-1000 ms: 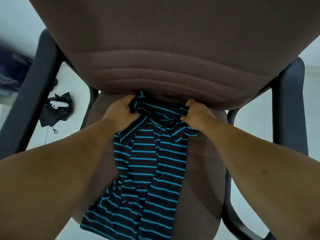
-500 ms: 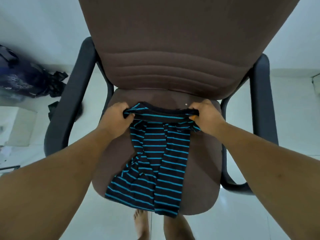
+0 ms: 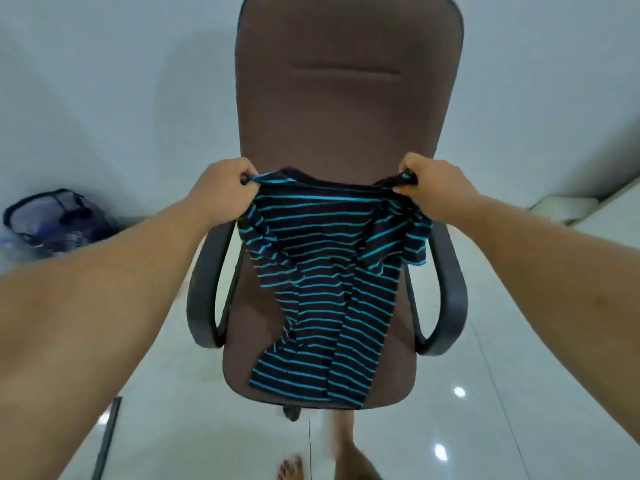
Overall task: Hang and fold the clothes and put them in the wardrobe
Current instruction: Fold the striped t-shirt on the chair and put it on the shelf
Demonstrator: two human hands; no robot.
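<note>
A black shirt with thin blue stripes [image 3: 322, 271] hangs between my two hands above the seat of a brown office chair [image 3: 346, 98]. My left hand [image 3: 225, 188] grips its top left shoulder and my right hand [image 3: 433, 185] grips the top right shoulder. The top edge is pulled wide between them. The shirt's body drapes down, twisted in folds, and its hem lies near the seat's front edge. One short sleeve droops by the right armrest.
The chair has dark grey armrests [image 3: 204, 289] on both sides. A dark bag [image 3: 55, 220] lies on the floor by the left wall. The floor is glossy white tile [image 3: 519, 393]. My bare feet [image 3: 291, 469] show below the seat.
Both hands have lifted the shirt off the seat and moved apart, stretching its top edge. My head has pulled back, so the whole chair shows.
</note>
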